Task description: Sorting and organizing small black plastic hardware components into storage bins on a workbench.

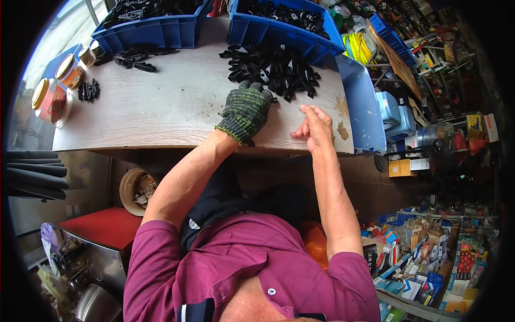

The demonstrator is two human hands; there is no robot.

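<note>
Curling its fingers downward at the near side of the heap of black parts [279, 67], the left hand [244, 110] wears a dark green knit glove, back upward; cannot tell whether it pinches a part, the fingertips being hidden. Bare right hand [316, 126]: nearer the person than the heap and to its right, over the tabletop [171, 96], fingers loosely bent and spread, a gap showing between them.

Containers, all placed from the heap. Just beyond it: right blue crate [289, 32], holding many similar black pieces. Beyond and to the left: left blue crate [147, 35], also filled with black pieces, with loose black pieces [137, 58] lying before it. Right of the heap: pale blue bin [362, 102], upright beside the tabletop's end. Far left: three lidded jars [51, 102] in a row; the nearest shows red, contents or label unclear. A small black bundle [89, 90] lies between jars and heap. Below left, under tabletop height: round tub [129, 192] containing mixed scraps, too small to identify.
</note>
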